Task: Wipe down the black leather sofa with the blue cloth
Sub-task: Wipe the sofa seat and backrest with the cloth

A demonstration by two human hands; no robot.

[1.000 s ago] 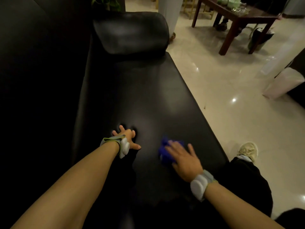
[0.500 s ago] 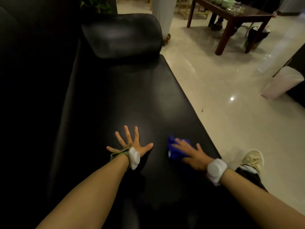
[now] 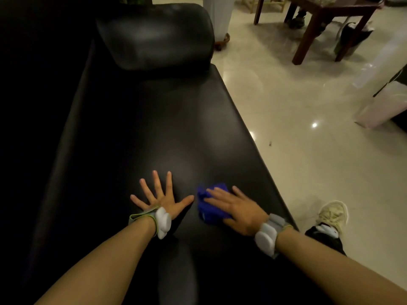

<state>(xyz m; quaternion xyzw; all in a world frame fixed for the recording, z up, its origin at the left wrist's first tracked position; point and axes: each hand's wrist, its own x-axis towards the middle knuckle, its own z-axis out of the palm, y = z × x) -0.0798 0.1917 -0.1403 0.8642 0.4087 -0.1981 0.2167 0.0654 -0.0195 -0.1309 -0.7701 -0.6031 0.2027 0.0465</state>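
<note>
On the near end of the sofa (image 3: 176, 128) seat, both hands are lying palm-down. Left hand (image 3: 161, 200) is resting flat on the black leather, fingers spread wide, holding nothing. Right hand (image 3: 239, 209) is pressing straight fingers onto the blue cloth (image 3: 209, 208), which is sitting bunched on the seat just beside the left thumb and near the front edge. White wrist devices (image 3: 266, 237) are strapped on both forearms. Padded armrest (image 3: 154, 34) is closing off the far end. Off to the right, a shoe (image 3: 332, 214) is standing on the glossy tile floor (image 3: 308, 161); a wooden table (image 3: 319, 20) is standing well beyond.
</note>
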